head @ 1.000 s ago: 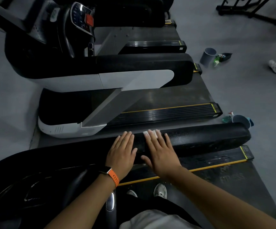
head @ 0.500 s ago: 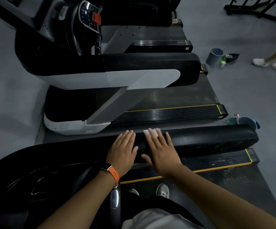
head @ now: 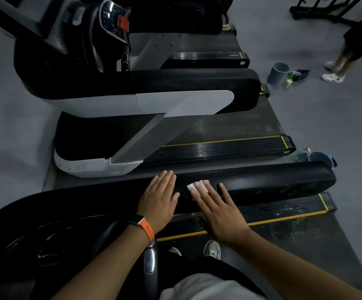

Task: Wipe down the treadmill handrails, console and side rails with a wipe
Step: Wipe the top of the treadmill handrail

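Both hands are in the lower centre of the frame. I have the left hand (head: 158, 198) flat on the long black padded handrail (head: 273, 182), fingers straight and close together, holding nothing. A watch on an orange strap (head: 147, 230) sits at its wrist. I have the right hand (head: 219, 213) just beside it, apart from the left hand. Its fingers are straight and spread, pressing a small white wipe (head: 199, 186) onto the top of the same handrail. The wipe shows past the index and middle fingertips; the rest is hidden under the hand.

Below the handrail, toward the lower right, runs the black side rail with a yellow edge line (head: 284, 211). A pale grey shoe (head: 212, 249) shows at the bottom centre.

The upper half holds a neighbouring black-and-white treadmill (head: 110, 105). Its dark console with a red tab (head: 115, 20) is at the upper left. On the grey floor at the upper right stand a grey cylindrical cup (head: 277, 73) and, just beside it, a green spray bottle (head: 290, 79).
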Motion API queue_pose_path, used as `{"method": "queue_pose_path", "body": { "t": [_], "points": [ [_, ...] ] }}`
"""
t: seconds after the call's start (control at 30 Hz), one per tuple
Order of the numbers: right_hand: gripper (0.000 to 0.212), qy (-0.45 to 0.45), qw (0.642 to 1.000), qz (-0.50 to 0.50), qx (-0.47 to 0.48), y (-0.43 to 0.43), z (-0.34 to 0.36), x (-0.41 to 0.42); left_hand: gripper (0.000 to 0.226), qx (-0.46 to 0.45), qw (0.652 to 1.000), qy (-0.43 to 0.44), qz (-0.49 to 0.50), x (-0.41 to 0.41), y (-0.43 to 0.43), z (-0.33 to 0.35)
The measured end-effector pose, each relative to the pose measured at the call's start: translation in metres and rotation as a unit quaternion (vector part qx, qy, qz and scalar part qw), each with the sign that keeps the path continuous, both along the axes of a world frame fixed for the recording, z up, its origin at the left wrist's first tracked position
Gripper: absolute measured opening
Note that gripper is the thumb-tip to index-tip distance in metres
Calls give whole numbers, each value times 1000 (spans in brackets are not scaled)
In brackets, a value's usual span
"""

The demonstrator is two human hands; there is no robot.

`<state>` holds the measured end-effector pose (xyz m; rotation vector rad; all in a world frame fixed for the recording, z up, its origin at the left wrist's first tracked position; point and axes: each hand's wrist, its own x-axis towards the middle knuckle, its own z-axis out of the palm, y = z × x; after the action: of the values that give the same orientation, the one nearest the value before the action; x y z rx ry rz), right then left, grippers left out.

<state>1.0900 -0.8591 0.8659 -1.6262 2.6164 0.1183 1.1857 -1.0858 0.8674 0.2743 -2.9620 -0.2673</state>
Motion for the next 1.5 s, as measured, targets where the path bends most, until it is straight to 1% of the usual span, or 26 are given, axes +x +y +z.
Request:
{"method": "queue_pose_path", "body": {
  "t": [0.1, 0.13, 0.2, 0.27, 0.3, 0.4, 0.5, 0.53, 0.63, 0.7, 0.87, 0.93, 1.03, 1.13, 1.23, 1.3, 1.37, 1.43, 1.5],
  "points": [
    [89, -19, 999, -41, -11, -8, 1, 11, 58, -5, 1000, 0, 2, 6, -6, -1],
    [89, -24, 999, -33, -13, -17, 0, 17, 58, -8, 1000, 1, 1, 9, -8, -1],
    [87, -18, 1000, 18, -5, -34, 0, 23, 59, -14, 1000, 0, 0, 13, -15, -2],
    [86, 2, 998, 64, 13, -35, 1, 15, 59, -16, 1000, -4, 3, 18, -25, -2],
    [85, 12, 997, 69, 18, -29, 1, 7, 60, -17, 1000, -4, 3, 20, -30, -3],
    [88, 4, 1000, 25, 18, -7, 0, -10, 59, -24, 1000, -3, -13, 26, -43, -5],
    [89, -34, 999, -10, 14, -18, 6, -1, 58, -22, 1000, -1, -20, 28, -44, -6],
    [90, -41, 999, -4, 16, -31, 6, 5, 58, -22, 1000, 2, -19, 28, -44, -6],
    [87, -40, 997, 59, 34, -64, 8, 18, 58, -40, 999, 4, -16, 27, -43, -4],
    [85, -30, 995, 80, 42, -63, 10, 12, 59, -42, 999, 4, -23, 27, -44, -4],
    [86, -54, 998, 6, 24, -30, 13, -3, 62, -47, 999, 7, -25, 29, -56, -3],
    [85, -78, 997, 2, 26, -47, 16, 1, 63, -48, 998, 8, -36, 29, -61, -5],
    [83, -108, 993, 22, 35, -84, 26, 4, 61, -50, 998, 14, -47, 30, -62, -9],
    [79, -88, 995, 27, 31, -86, 32, -5, 55, -39, 997, 42, -58, 33, -62, -13],
    [77, -78, 996, -45, 25, -60, 28, -13, 53, -31, 996, 63, -59, 35, -61, -13],
    [80, -79, 994, -70, 29, -62, 28, -9, 53, -21, 996, 66, -59, 34, -61, -13],
    [83, -97, 993, -51, 31, -83, 28, 1, 53, -18, 996, 67, -59, 34, -61, -14],
    [85, -112, 994, -5, 18, -103, 28, 12, 53, -19, 996, 63, -59, 35, -62, -14],
    [83, -107, 994, 29, 11, -103, 26, 14, 53, -20, 996, 64, -60, 34, -62, -14]
  ]
}}
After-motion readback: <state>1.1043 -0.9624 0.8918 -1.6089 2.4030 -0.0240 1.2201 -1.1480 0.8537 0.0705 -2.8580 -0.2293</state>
